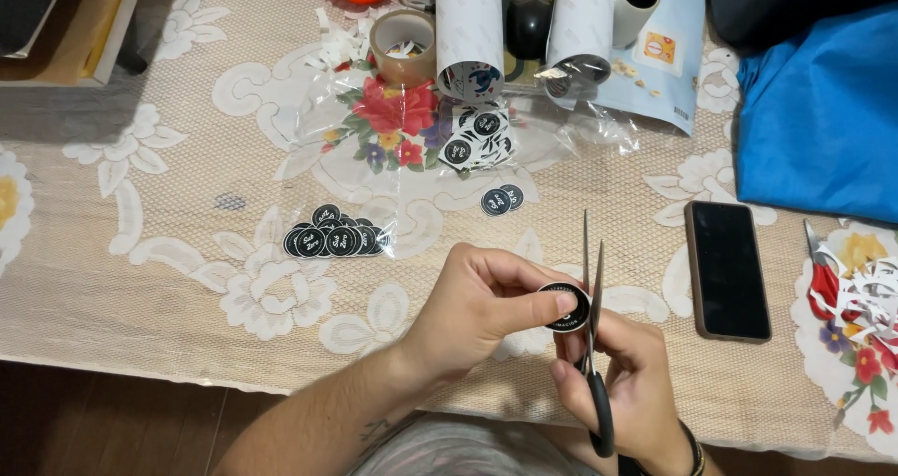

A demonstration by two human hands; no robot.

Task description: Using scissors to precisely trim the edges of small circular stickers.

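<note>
The right hand (629,382) grips black-handled scissors (593,317), blades pointing away and slightly parted. The left hand (482,303) pinches a round black sticker (569,308) against the blades, above the lace tablecloth (140,280). Beyond lie a pile of cut stickers (334,236), a dark phone (727,270) and a tape roll (403,44)

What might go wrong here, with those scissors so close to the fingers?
The left hand pinches the round black sticker right against the open scissors in the right hand, so a thumb could get nicked or the sticker's edge miscut. A sleeve could also scatter the loose sticker pile.
</note>
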